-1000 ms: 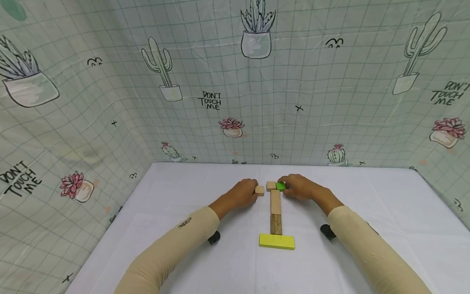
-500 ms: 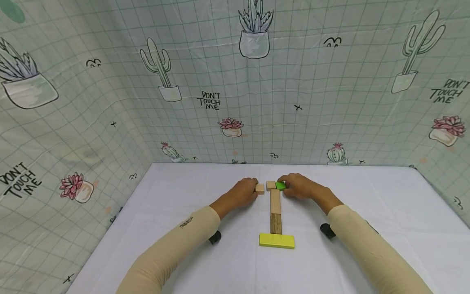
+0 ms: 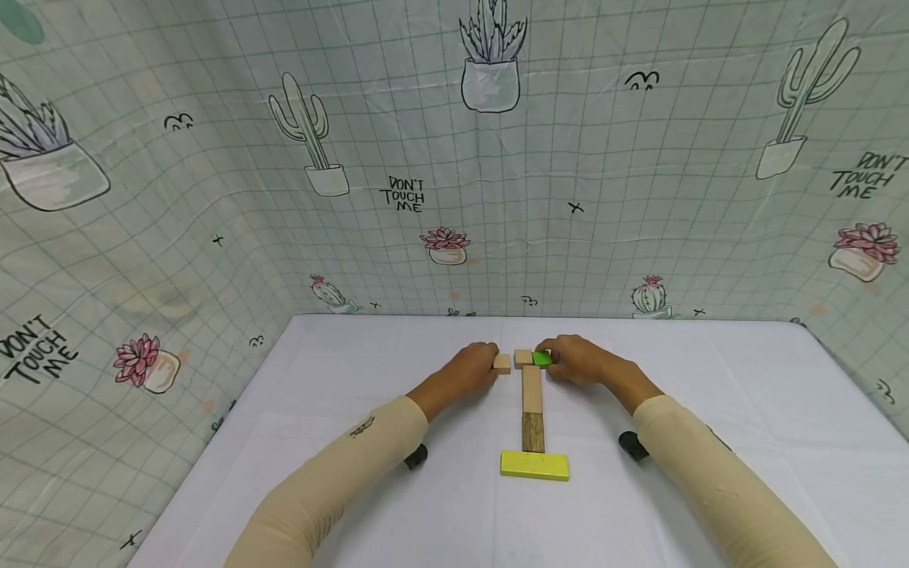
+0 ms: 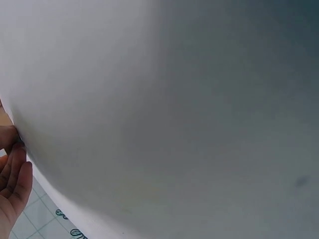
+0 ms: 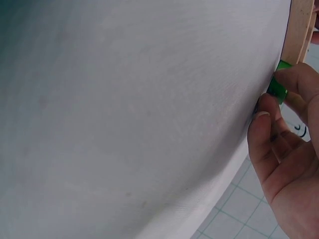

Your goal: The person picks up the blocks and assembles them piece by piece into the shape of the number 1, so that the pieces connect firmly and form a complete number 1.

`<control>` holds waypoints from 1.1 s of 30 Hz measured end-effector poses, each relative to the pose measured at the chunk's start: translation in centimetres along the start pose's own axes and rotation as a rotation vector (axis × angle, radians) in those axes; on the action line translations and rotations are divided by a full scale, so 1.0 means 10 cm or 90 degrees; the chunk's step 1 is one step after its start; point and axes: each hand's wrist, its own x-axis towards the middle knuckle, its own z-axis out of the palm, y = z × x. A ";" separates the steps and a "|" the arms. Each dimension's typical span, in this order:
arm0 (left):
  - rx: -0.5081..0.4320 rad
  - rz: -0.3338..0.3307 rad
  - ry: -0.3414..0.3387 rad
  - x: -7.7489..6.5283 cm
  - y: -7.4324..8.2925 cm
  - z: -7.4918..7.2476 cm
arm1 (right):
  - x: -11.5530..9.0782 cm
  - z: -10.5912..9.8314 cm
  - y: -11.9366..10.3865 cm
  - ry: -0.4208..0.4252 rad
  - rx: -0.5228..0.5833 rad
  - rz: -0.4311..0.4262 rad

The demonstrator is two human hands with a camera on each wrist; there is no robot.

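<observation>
In the head view my left hand [image 3: 474, 369] pinches a small pale wooden block [image 3: 502, 364]. A narrow gap parts it from another small pale wooden block [image 3: 523, 357]. Directly right of that one sits a green block [image 3: 542, 359], pinched between thumb and fingers of my right hand [image 3: 578, 360]. The right wrist view shows the green block [image 5: 279, 83] at the fingertips. Below the pair, a longer pale block [image 3: 532, 389] and a dark-grained wooden block [image 3: 533, 432] run end to end toward a crosswise yellow block [image 3: 534, 465]. In the left wrist view my left hand [image 4: 12, 179] shows only at the edge.
A white cloth [image 3: 454, 505] covers the table. Behind and to the left hangs a grid-patterned curtain [image 3: 540, 158] printed with cacti. Black wrist devices show under the left sleeve [image 3: 341, 465] and right sleeve [image 3: 717, 473].
My left hand and its pale block have shifted very slightly away from me. The right hand and the other blocks stay in place.
</observation>
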 end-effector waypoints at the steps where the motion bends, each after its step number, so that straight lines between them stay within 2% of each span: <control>1: 0.004 0.000 -0.001 0.00 0.00 0.00 | 0.00 0.00 -0.01 0.000 0.000 0.002; 18: 0.041 -0.010 -0.020 0.07 0.01 -0.02 | -0.02 -0.01 -0.04 -0.004 -0.004 0.007; 33: 0.026 -0.006 -0.013 0.09 0.01 -0.02 | -0.02 -0.01 -0.06 0.001 -0.006 0.004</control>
